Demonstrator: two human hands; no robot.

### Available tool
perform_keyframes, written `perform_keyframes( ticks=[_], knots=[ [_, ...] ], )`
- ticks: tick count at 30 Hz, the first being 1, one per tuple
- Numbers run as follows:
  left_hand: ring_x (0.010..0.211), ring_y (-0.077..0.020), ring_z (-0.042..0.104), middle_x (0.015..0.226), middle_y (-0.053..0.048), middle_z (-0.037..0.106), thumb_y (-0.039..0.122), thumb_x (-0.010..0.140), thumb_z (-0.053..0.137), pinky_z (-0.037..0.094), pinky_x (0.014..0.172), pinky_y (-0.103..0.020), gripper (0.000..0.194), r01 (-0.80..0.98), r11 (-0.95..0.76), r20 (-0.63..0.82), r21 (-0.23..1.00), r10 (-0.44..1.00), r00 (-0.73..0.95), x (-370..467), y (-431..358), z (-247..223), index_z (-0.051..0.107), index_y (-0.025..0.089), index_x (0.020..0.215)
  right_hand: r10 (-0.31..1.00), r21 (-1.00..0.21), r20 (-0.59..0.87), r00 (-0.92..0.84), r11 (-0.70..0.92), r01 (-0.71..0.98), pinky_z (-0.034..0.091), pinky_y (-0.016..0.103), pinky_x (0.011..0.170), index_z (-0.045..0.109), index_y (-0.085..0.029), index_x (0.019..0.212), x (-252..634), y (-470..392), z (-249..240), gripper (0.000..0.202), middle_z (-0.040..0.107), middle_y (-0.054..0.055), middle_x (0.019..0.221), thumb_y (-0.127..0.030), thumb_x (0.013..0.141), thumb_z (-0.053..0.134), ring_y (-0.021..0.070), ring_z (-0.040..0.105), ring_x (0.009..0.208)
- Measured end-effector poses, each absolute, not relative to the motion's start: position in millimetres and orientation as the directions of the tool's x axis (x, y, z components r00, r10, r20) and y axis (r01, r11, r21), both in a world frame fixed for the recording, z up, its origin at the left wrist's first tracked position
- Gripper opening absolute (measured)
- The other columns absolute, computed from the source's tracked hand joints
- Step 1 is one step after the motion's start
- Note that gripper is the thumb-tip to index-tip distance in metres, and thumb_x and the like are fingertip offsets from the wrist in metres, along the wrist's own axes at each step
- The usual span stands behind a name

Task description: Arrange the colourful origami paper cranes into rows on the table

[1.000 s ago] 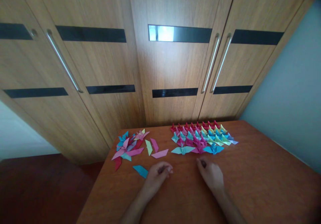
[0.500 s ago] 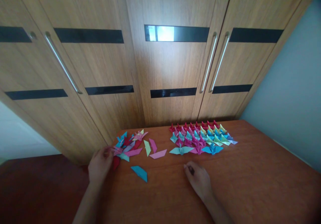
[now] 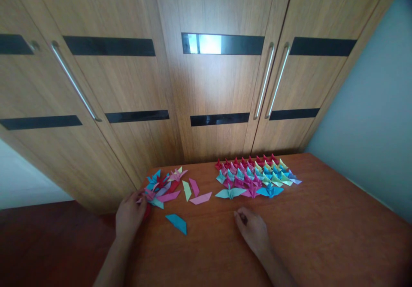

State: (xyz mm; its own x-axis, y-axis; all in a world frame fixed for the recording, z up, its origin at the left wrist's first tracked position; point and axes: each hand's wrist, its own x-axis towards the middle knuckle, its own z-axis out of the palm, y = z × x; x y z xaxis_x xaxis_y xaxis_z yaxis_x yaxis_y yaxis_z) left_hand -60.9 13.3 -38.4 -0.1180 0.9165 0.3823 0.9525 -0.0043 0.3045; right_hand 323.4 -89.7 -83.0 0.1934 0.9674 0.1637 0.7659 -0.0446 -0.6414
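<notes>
My left hand (image 3: 130, 215) is at the left side of the table, fingers pinched on a pink paper crane (image 3: 150, 194) at the edge of a loose heap. That heap mixes cranes and folded paper pieces in blue, red, lilac and pink, such as a magenta folded strip (image 3: 169, 196); my fingers hide part of it. My right hand (image 3: 254, 229) rests on the table with its fingers curled in and nothing showing in them. Just beyond it stand rows of paper cranes, with a pale green crane (image 3: 230, 193) and a blue crane (image 3: 270, 191) in the front row.
Between heap and rows lie a yellow-green folded strip (image 3: 186, 191), a magenta strip (image 3: 194, 187) and a pink strip (image 3: 201, 198). A blue folded piece (image 3: 177, 223) is nearer me. Behind the brown table (image 3: 206, 252) rises a wooden wardrobe (image 3: 219, 85).
My left hand has shifted slightly in at the heap's edge, covering more of a red piece there. My right hand stays in place. The view has turned slightly.
</notes>
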Motion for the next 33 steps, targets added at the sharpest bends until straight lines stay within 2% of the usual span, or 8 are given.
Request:
perform_keyframes(
  ticks=[5,8,10,13,17,20,25,33],
  knots=[
    [0.075,-0.0210,0.064,0.088,-0.007,0.070,0.036,0.085,0.041,0.048,0.068,-0.029,0.034,0.931,-0.026,0.506,0.364,0.845,-0.174,-48,3,-22,0.066,0.018,0.099,0.966,-0.653,0.165,0.198,-0.043,0.756,0.032,0.024,0.055,0.056,-0.023,0.067,324,-89,-83,0.026,0.061,-0.002,0.061,-0.036,0.086,0.044,0.0137,0.056,0.057],
    [0.075,-0.0199,0.064,0.091,-0.007,0.070,0.037,0.086,0.044,0.049,0.071,-0.030,0.032,0.902,-0.163,0.600,0.400,0.791,-0.123,-24,-7,-11,0.067,0.018,0.097,0.967,-0.718,0.174,0.187,-0.005,0.696,0.034,0.024,0.056,0.056,-0.022,0.065,321,-89,-80,0.028,0.059,-0.002,0.060,-0.038,0.086,0.045,0.0139,0.054,0.056],
    [0.081,-0.0199,0.064,0.094,-0.007,0.069,0.035,0.086,0.046,0.050,0.076,-0.030,0.029,0.861,-0.306,0.647,0.405,0.762,-0.033,0,-14,-8,0.067,0.018,0.096,0.973,-0.807,0.169,0.154,0.047,0.589,0.036,0.023,0.057,0.056,-0.021,0.066,316,-88,-76,0.030,0.058,-0.001,0.059,-0.040,0.086,0.045,0.0139,0.054,0.056],
    [0.090,-0.0207,0.064,0.096,-0.007,0.070,0.030,0.085,0.048,0.050,0.082,-0.032,0.023,0.783,-0.468,0.646,0.409,0.755,0.115,39,-26,-13,0.067,0.020,0.093,0.991,-0.944,0.111,0.070,0.084,0.320,0.038,0.023,0.054,0.058,-0.019,0.071,306,-90,-72,0.034,0.057,0.000,0.061,-0.047,0.087,0.044,0.0135,0.054,0.057],
    [0.091,-0.0207,0.064,0.097,-0.006,0.070,0.025,0.086,0.048,0.051,0.084,-0.034,0.022,0.690,-0.565,0.567,0.452,0.780,0.266,85,-44,-25,0.066,0.023,0.100,0.999,-0.999,0.029,-0.045,0.030,0.033,0.037,0.021,0.049,0.060,-0.017,0.086,292,-96,-68,0.040,0.061,0.003,0.073,-0.053,0.086,0.042,0.0131,0.055,0.060],
    [0.091,-0.0206,0.064,0.099,-0.006,0.070,0.023,0.086,0.049,0.051,0.084,-0.033,0.023,0.637,-0.598,0.525,0.487,0.783,0.335,107,-56,-32,0.064,0.025,0.104,0.997,-0.998,0.049,-0.054,0.051,0.034,0.037,0.021,0.050,0.061,-0.017,0.081,283,-99,-63,0.042,0.061,0.003,0.072,-0.055,0.085,0.044,0.0134,0.055,0.062],
    [0.084,-0.0193,0.066,0.094,-0.004,0.072,0.018,0.086,0.050,0.052,0.079,-0.031,0.022,0.597,-0.598,0.460,0.535,0.799,0.388,120,-68,-39,0.066,0.026,0.098,0.995,-0.986,0.098,0.003,0.096,0.135,0.042,0.023,0.057,0.064,-0.017,0.079,277,-98,-63,0.036,0.061,0.002,0.071,-0.049,0.085,0.049,0.0140,0.054,0.063],
    [0.089,-0.0183,0.066,0.100,-0.004,0.070,0.015,0.086,0.046,0.051,0.082,-0.030,0.031,0.536,-0.602,0.463,0.592,0.798,0.386,112,-76,-45,0.062,0.027,0.109,0.994,-0.985,0.074,0.082,0.061,0.160,0.039,0.022,0.048,0.066,-0.017,0.081,283,-95,-81,0.036,0.061,0.002,0.065,-0.049,0.082,0.050,0.0139,0.054,0.056]
  ],
)
